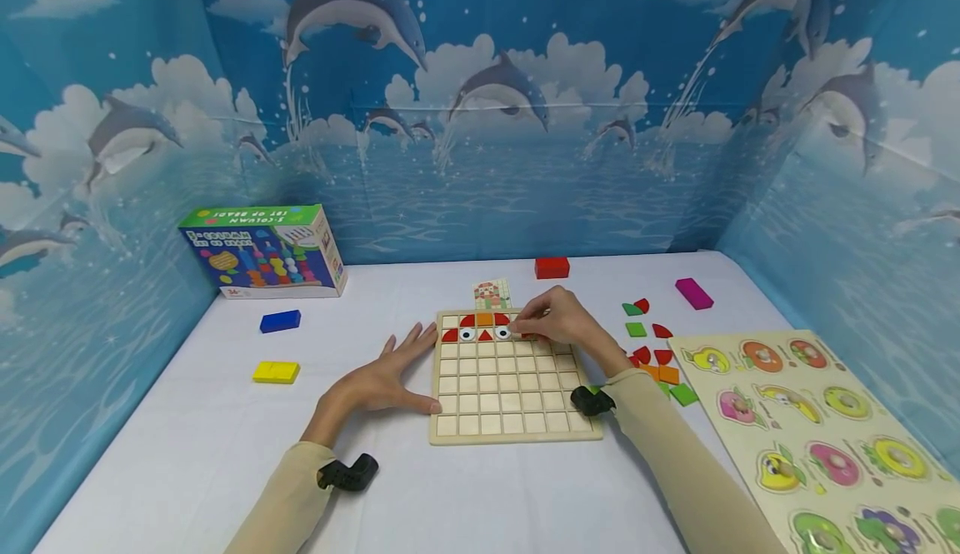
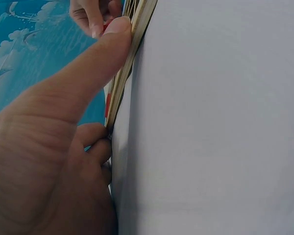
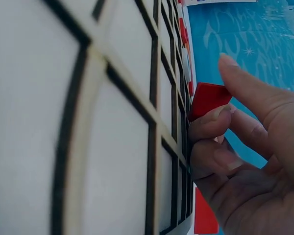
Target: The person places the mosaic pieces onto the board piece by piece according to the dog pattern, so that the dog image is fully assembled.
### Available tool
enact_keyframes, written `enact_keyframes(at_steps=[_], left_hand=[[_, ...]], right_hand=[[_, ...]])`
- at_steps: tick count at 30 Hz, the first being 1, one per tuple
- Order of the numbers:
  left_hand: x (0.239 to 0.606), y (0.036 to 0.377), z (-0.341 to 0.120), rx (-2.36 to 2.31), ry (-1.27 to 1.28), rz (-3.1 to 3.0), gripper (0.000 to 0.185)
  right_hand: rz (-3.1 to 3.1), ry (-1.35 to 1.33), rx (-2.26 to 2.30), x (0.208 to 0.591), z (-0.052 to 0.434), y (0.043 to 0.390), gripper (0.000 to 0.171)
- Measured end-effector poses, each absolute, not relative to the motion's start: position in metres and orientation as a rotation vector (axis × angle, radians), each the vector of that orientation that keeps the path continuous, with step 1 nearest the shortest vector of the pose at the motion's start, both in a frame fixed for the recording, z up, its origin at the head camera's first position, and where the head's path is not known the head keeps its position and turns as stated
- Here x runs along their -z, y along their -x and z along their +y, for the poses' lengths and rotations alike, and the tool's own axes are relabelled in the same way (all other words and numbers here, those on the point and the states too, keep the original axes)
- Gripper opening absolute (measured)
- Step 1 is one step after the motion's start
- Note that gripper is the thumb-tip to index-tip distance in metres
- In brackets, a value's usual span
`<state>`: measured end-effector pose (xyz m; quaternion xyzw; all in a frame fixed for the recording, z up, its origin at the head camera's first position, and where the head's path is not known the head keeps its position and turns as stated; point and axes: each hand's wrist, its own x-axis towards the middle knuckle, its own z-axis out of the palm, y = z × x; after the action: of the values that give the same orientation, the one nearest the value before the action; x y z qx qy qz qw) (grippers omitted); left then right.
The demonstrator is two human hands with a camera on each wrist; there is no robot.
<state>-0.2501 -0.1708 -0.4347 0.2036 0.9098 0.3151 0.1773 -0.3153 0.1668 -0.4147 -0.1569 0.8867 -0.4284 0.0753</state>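
A wooden grid board (image 1: 510, 404) lies flat on the white table. Its top rows hold red, orange and eye tiles (image 1: 484, 329). My left hand (image 1: 386, 371) lies flat beside the board, fingers straight, with the thumb (image 2: 88, 63) against the board's left edge (image 2: 132, 44). My right hand (image 1: 551, 321) is over the board's upper right cells and pinches a small red tile (image 3: 209, 98) between thumb and fingertips, just above the grid (image 3: 112, 122). In the head view the tile is mostly hidden under the fingers.
Loose red, green and orange tiles (image 1: 648, 346) lie right of the board, beside a fruit peg puzzle (image 1: 825, 429). A pattern card (image 1: 492, 294) and red block (image 1: 552, 267) lie behind. A toy box (image 1: 262, 252), blue block (image 1: 281, 321), yellow block (image 1: 276, 371) and magenta block (image 1: 693, 293) sit around.
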Motion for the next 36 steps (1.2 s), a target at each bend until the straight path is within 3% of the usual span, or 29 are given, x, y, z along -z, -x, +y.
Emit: enact_keyframes(at_steps=[5, 28, 36], left_hand=[[0.434, 0.249, -0.171, -0.893, -0.573, 2.574, 0.122], [0.434, 0.250, -0.171, -0.895, -0.581, 2.572, 0.123], [0.433, 0.248, -0.170, -0.894, -0.579, 2.573, 0.122]], right_hand=[[2.680, 0.490, 1.243, 0.413, 0.168, 0.315, 0.022], [2.662, 0.560, 1.220, 0.415, 0.175, 0.316, 0.003], [2.668, 0.585, 1.197, 0.412, 0.174, 0.315, 0.007]])
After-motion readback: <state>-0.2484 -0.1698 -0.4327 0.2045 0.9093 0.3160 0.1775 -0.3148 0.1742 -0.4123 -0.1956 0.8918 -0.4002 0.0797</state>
